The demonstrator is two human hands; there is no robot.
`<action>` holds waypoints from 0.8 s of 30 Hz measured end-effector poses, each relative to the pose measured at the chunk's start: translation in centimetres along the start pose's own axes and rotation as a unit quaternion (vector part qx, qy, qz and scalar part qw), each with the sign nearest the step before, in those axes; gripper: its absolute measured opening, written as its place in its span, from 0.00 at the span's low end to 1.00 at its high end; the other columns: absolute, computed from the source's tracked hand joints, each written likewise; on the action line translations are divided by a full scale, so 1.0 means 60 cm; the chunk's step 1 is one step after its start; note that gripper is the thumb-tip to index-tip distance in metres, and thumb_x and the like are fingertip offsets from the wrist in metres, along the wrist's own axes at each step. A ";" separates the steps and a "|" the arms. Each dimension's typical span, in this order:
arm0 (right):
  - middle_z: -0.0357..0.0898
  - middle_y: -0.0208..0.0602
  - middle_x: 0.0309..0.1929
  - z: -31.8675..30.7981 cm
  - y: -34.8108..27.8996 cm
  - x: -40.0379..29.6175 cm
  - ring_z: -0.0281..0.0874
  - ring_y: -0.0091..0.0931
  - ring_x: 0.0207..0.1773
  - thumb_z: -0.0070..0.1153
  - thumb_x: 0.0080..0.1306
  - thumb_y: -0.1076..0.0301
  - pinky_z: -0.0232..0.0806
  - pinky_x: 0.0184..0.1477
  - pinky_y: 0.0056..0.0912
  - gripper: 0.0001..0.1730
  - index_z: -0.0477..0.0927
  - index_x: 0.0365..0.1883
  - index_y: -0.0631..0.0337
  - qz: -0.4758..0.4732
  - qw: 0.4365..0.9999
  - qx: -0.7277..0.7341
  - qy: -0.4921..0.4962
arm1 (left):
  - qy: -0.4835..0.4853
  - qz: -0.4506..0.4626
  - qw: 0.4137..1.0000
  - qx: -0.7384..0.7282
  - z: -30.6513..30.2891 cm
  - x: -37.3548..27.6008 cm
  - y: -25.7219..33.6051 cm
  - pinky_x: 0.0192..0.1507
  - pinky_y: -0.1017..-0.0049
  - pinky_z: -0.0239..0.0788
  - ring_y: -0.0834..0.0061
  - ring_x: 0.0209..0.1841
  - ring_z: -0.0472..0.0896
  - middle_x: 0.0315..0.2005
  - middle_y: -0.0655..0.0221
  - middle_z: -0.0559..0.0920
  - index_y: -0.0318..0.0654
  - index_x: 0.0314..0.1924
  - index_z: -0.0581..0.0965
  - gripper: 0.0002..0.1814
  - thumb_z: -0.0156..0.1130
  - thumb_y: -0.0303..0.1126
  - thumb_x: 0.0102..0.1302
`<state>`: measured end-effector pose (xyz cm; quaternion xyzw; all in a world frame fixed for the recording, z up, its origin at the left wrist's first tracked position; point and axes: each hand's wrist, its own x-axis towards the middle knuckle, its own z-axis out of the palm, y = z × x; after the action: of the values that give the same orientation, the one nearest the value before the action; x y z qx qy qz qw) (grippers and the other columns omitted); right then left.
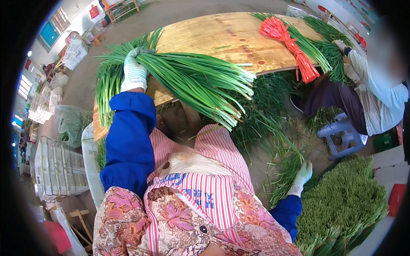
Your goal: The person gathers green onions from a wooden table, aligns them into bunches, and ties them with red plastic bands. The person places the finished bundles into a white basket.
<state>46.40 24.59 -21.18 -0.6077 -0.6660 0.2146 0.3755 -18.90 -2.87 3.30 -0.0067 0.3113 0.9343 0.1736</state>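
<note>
My left hand (135, 65), in a pale striped glove, grips a thick bunch of garlic chives (192, 75) by its leafy part, above the wooden tabletop (205, 38). The bunch's white stem ends point right and hang past the table's near edge. Under and left of this hand, more garlic chives (107, 92) lie across the table's left end. Low on the right, my gloved right hand (303, 175) is at a heap of loose green leaves (283, 180) near the floor. Its fingers are partly turned away, so whether they hold any strands is unclear.
Red plastic tie strips (290, 48) lie beside more chives on the table. A co-worker (381, 96) sits at right near a blue plastic stool (344, 136). Stacked bundles (342, 198) stand at lower right; white plastic crates (61, 169) are at left.
</note>
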 end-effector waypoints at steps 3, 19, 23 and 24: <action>0.79 0.52 0.37 -0.068 0.114 -0.087 0.74 0.45 0.38 0.51 0.62 0.64 0.67 0.43 0.39 0.13 0.78 0.41 0.62 0.108 0.987 -0.120 0.000 | -0.001 0.005 1.000 0.029 -0.002 -0.015 0.003 0.46 0.49 0.70 0.51 0.34 0.77 0.28 0.55 0.77 0.31 0.34 0.70 0.05 0.49 0.26 0.61; 0.62 0.51 0.62 0.182 -0.431 -0.023 0.61 0.40 0.63 0.61 0.52 0.66 0.58 0.61 0.36 0.38 0.63 0.62 0.63 -0.321 0.889 0.193 -0.263 | -0.189 0.060 0.977 -0.081 0.031 -0.087 0.024 0.45 0.64 0.67 0.71 0.23 0.69 0.20 0.69 0.73 0.33 0.39 0.74 0.07 0.53 0.27 0.61; 0.77 0.46 0.46 0.298 -0.453 -0.047 0.75 0.37 0.49 0.59 0.55 0.72 0.66 0.53 0.32 0.26 0.71 0.54 0.67 -0.225 0.822 0.205 -0.482 | -0.253 0.062 0.961 -0.096 0.046 -0.104 0.019 0.40 0.69 0.64 0.74 0.24 0.67 0.20 0.71 0.71 0.30 0.42 0.73 0.11 0.54 0.27 0.60; 0.80 0.41 0.35 0.339 -0.428 -0.054 0.78 0.32 0.40 0.53 0.59 0.75 0.69 0.46 0.28 0.15 0.76 0.46 0.67 -0.140 0.801 0.377 -0.442 | -0.270 0.056 0.956 -0.104 0.051 -0.101 0.016 0.40 0.69 0.63 0.75 0.24 0.67 0.20 0.71 0.70 0.31 0.43 0.73 0.12 0.54 0.27 0.60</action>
<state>14.20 20.55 -15.65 -0.1569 -0.7041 0.6396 0.2656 -13.22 -3.76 7.09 0.2449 0.1537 0.9368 0.1970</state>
